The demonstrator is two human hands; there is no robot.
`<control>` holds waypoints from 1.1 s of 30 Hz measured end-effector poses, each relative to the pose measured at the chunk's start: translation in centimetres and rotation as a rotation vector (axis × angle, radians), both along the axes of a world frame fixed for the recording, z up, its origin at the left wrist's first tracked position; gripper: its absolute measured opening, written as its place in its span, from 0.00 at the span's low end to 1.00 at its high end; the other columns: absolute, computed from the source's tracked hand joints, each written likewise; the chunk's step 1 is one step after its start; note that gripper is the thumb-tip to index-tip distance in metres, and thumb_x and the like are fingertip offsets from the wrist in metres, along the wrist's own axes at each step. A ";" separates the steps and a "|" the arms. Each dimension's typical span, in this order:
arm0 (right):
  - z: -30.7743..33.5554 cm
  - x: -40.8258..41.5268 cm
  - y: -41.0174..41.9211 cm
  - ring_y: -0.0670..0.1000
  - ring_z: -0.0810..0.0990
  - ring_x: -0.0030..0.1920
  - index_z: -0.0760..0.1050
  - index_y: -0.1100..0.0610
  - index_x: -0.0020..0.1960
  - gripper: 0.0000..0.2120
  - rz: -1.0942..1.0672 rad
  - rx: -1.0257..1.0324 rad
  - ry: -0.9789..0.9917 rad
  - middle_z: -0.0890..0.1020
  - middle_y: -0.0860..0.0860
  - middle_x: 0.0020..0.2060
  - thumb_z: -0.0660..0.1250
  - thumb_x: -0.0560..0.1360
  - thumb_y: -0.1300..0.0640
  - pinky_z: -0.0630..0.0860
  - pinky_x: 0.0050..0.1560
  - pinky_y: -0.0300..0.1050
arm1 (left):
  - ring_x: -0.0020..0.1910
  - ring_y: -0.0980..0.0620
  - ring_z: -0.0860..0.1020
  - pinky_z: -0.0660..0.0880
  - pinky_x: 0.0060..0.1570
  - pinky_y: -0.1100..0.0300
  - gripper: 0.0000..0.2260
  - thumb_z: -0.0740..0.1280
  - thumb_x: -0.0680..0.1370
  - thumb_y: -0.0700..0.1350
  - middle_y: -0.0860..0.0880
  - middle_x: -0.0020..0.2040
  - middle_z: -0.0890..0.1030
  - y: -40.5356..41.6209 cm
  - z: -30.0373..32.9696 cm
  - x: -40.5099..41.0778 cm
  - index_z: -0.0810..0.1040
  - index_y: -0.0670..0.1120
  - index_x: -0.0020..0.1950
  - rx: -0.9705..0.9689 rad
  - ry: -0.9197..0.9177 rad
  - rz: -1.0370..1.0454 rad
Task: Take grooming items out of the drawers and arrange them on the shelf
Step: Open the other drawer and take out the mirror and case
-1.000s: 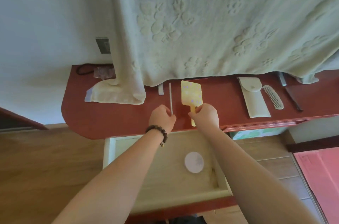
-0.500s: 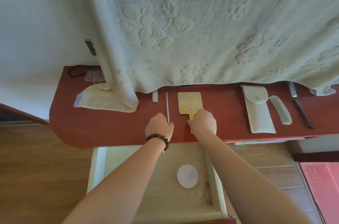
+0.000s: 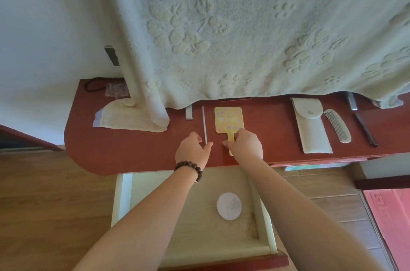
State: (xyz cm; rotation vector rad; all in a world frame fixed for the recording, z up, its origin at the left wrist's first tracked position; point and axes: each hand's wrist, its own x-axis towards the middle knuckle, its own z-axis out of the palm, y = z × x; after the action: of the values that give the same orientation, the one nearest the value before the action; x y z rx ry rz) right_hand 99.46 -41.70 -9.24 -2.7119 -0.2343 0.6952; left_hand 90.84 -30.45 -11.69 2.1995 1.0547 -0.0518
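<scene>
Item: yellow rectangular hand mirror with pastel dots [image 3: 229, 122], flat on red-brown shelf [image 3: 133, 146], my right hand [image 3: 245, 145] fingers resting on its handle, left hand [image 3: 192, 148] open beside thin white stick [image 3: 204, 124]; square both parallel, then release.

White wall [image 3: 44, 15], wooden floor [image 3: 44, 204], pale blanket [image 3: 244, 26] hanging.

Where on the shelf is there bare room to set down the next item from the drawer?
The widest bare stretch on the shelf lies between the yellow mirror and the pouch. Another runs along the front left edge, below the folded cloth. It is crowded at the far right, where the pouch, comb and dark stick lie close together.
</scene>
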 end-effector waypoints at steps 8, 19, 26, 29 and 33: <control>-0.8 -8.2 -4.9 0.52 0.73 0.56 0.72 0.56 0.61 0.21 0.259 0.217 -0.206 0.75 0.50 0.54 0.67 0.74 0.44 0.73 0.50 0.46 | 0.75 0.42 0.54 0.57 0.70 0.41 0.38 0.65 0.71 0.65 0.43 0.75 0.59 1.9 -2.0 -5.3 0.58 0.48 0.74 0.385 0.059 -0.235; -9.3 -13.5 -7.6 0.58 0.54 0.73 0.47 0.43 0.76 0.45 0.356 -0.156 0.167 0.46 0.50 0.76 0.74 0.69 0.51 0.71 0.64 0.54 | 0.77 0.43 0.38 0.40 0.72 0.37 0.47 0.45 0.68 0.78 0.46 0.79 0.40 2.9 -3.8 -5.7 0.40 0.51 0.78 0.380 0.260 -0.323; -8.5 -13.3 -8.2 0.54 0.61 0.67 0.59 0.48 0.73 0.33 0.335 0.043 0.024 0.62 0.48 0.70 0.68 0.71 0.51 0.71 0.62 0.47 | 0.76 0.43 0.37 0.40 0.72 0.37 0.46 0.42 0.68 0.78 0.47 0.78 0.39 2.9 -3.9 -5.8 0.38 0.51 0.77 0.404 0.281 -0.335; -5.0 -12.2 -8.3 0.50 0.63 0.66 0.63 0.45 0.72 0.34 0.226 0.313 -0.175 0.66 0.45 0.68 0.70 0.68 0.52 0.70 0.60 0.44 | 0.76 0.43 0.37 0.40 0.72 0.37 0.46 0.40 0.67 0.78 0.47 0.78 0.39 2.8 -3.9 -5.8 0.37 0.51 0.77 0.425 0.286 -0.335; -1.8 -6.3 -8.3 0.55 0.67 0.65 0.69 0.52 0.68 0.31 -0.003 0.463 -0.442 0.71 0.51 0.67 0.74 0.67 0.55 0.66 0.58 0.45 | 0.77 0.43 0.39 0.41 0.72 0.37 0.46 0.37 0.67 0.78 0.46 0.79 0.41 2.5 -4.1 -5.9 0.38 0.51 0.77 0.457 0.283 -0.321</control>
State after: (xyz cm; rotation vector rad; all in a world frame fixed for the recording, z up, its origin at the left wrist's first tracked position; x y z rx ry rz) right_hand 93.15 -50.05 -11.05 -2.3741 -0.4343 0.0152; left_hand 84.98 -27.92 -15.77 2.8278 0.9140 -0.2987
